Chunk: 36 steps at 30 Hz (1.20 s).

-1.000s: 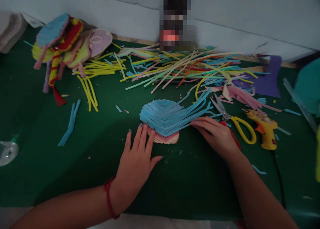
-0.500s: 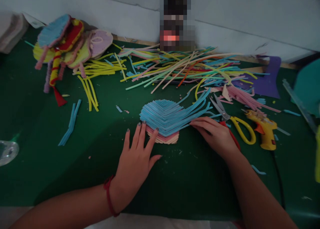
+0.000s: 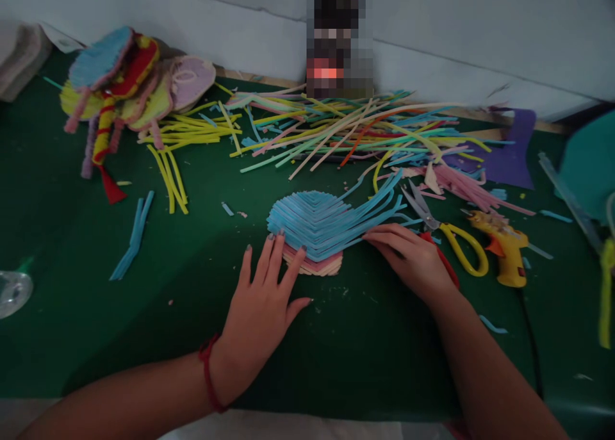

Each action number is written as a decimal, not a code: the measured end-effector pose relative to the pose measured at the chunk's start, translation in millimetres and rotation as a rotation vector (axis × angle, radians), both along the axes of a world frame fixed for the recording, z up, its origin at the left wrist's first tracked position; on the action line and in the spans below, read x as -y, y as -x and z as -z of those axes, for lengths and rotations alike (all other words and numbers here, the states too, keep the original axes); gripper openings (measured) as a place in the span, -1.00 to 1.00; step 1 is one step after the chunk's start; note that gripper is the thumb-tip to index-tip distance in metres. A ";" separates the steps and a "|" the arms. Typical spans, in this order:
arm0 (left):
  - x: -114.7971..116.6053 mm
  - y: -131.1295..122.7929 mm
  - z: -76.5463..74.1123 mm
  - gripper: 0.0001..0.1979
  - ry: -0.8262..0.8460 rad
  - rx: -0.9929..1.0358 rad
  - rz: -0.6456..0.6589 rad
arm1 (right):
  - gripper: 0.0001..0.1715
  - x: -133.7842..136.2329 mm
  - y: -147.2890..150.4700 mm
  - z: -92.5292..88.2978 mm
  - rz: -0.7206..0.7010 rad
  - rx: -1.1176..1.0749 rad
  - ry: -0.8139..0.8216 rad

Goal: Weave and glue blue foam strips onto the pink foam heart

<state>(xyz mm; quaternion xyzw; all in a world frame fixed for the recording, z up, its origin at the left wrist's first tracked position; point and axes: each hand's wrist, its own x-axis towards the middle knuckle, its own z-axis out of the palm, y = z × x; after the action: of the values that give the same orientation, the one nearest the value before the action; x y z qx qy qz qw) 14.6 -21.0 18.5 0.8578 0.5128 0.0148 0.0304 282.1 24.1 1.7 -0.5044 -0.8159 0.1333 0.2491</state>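
Note:
A round piece (image 3: 312,225) of blue pipe cleaners laid in V-shaped rows lies on the green table, its lower edge pink and cream. Long loose blue ends fan out from its right side. My left hand (image 3: 266,293) rests flat with fingers spread, the fingertips on the piece's lower left edge. With fingers pinched together, my right hand (image 3: 413,260) holds the end of the lowest blue pipe cleaner (image 3: 353,240). Just past that hand lie open scissors (image 3: 464,248) with yellow and red handles, partly hidden by it.
Loose pipe cleaners (image 3: 346,132) in many colours are heaped along the wall. Finished fan-shaped pieces (image 3: 103,59) are stacked at back left. A yellow glue gun (image 3: 509,251) with a black cord lies at right, near purple sheet material (image 3: 521,148). A bent blue pair (image 3: 134,238) sits left.
Both hands keep nearly the same places on the piece. The view has shifted very slightly.

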 end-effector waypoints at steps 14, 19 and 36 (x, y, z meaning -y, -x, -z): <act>1.4 -1.3 5.2 -0.43 0.038 0.029 0.127 | -0.76 4.9 6.2 -4.5 0.081 0.113 -0.068; 1.5 -2.3 5.5 -0.43 0.021 0.046 0.122 | -0.59 35.1 31.2 -16.0 0.111 0.228 -0.003; 1.1 -4.0 6.8 -0.45 -0.001 0.036 0.133 | -0.29 63.1 55.6 -3.2 0.064 0.409 0.105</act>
<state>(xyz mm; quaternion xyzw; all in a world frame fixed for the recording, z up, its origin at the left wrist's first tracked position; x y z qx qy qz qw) 18.7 -22.1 11.8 0.8897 0.4540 0.0284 0.0400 226.5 -39.0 4.9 -0.5589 -0.8250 0.0626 0.0559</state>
